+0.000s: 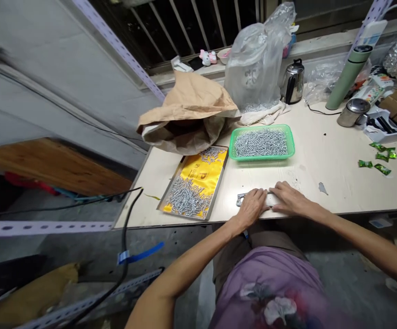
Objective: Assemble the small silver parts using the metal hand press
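The fingers of my left hand and right hand pinch a metal piece, nearer me than the green basket, seemingly to steady it.

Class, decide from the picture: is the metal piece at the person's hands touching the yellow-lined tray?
Apart. The head view shows a strip of tabletop between the left end of the metal piece and the right edge of the yellow-lined tray.
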`<action>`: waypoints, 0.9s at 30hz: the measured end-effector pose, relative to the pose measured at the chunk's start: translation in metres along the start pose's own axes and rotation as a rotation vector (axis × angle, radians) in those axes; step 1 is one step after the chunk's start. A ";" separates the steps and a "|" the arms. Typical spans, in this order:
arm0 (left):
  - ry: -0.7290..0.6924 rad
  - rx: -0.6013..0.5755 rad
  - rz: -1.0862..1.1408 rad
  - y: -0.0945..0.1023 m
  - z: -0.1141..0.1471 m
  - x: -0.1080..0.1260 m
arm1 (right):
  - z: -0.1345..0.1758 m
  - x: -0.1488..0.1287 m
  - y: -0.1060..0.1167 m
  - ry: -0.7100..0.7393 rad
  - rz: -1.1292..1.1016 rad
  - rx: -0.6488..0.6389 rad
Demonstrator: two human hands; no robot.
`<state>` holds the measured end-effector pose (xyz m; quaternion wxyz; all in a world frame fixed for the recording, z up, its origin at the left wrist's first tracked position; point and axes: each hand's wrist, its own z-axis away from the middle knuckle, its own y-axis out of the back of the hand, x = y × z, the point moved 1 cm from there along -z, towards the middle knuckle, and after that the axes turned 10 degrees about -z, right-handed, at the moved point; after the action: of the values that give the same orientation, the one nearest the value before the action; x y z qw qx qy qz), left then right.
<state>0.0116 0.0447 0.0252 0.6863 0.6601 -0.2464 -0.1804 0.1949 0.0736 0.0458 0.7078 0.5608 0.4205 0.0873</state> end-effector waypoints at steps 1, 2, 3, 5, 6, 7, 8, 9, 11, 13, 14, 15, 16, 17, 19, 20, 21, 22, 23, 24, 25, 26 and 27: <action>0.013 0.070 0.029 -0.005 0.005 0.004 | -0.002 0.006 0.005 0.012 -0.009 -0.037; 0.022 0.136 0.055 -0.010 0.010 0.008 | -0.004 0.013 0.009 0.024 -0.018 -0.078; 0.025 0.190 0.077 -0.016 0.015 0.014 | -0.007 0.018 0.011 0.034 -0.025 -0.112; 0.009 0.253 0.107 -0.025 0.022 0.025 | -0.015 0.026 0.015 0.032 -0.014 -0.125; -0.002 0.268 0.113 -0.029 0.024 0.030 | -0.019 0.028 0.015 0.022 0.009 -0.099; -0.010 0.277 0.113 -0.032 0.025 0.034 | -0.025 0.029 0.015 0.009 0.039 -0.063; -0.014 0.282 0.109 -0.034 0.026 0.037 | -0.030 0.029 0.015 -0.007 0.070 -0.026; -0.013 0.285 0.103 -0.035 0.026 0.040 | -0.036 0.028 0.015 -0.025 0.097 0.003; -0.002 0.286 0.088 -0.034 0.026 0.043 | -0.048 0.023 0.016 -0.065 0.135 0.030; 0.003 0.282 0.082 -0.031 0.026 0.043 | -0.058 0.015 0.017 -0.095 0.176 0.033; -0.002 0.278 0.085 -0.030 0.026 0.043 | -0.062 0.008 0.017 -0.079 0.190 0.025; -0.011 0.273 0.091 -0.028 0.026 0.042 | -0.066 0.000 0.016 -0.033 0.191 0.003; -0.022 0.261 0.100 -0.027 0.026 0.042 | -0.069 -0.011 0.014 0.045 0.178 -0.038; -0.029 0.240 0.111 -0.025 0.025 0.041 | -0.071 -0.022 0.012 0.144 0.153 -0.095; -0.026 0.172 0.130 -0.025 0.024 0.038 | -0.077 -0.043 0.005 0.345 0.107 -0.224; -0.019 0.132 0.138 -0.025 0.022 0.036 | -0.080 -0.052 0.001 0.415 0.104 -0.278; -0.015 0.094 0.144 -0.025 0.021 0.035 | -0.084 -0.059 -0.001 0.455 0.116 -0.320; -0.017 0.061 0.152 -0.025 0.019 0.033 | -0.088 -0.064 -0.004 0.470 0.137 -0.354; -0.024 0.037 0.162 -0.024 0.017 0.032 | -0.093 -0.067 -0.006 0.467 0.162 -0.382; -0.033 0.022 0.177 -0.024 0.014 0.032 | -0.097 -0.068 -0.007 0.456 0.185 -0.408; -0.042 0.016 0.196 -0.022 0.012 0.032 | -0.100 -0.067 -0.007 0.445 0.203 -0.430; -0.046 0.017 0.219 -0.021 0.010 0.032 | -0.103 -0.066 -0.008 0.441 0.215 -0.447; -0.046 0.021 0.242 -0.019 0.008 0.033 | -0.104 -0.065 -0.008 0.446 0.224 -0.454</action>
<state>0.0355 0.0182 0.0093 0.6902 0.6283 -0.3420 -0.1089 0.0792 0.1076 0.0695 0.6912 0.3988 0.4704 0.3766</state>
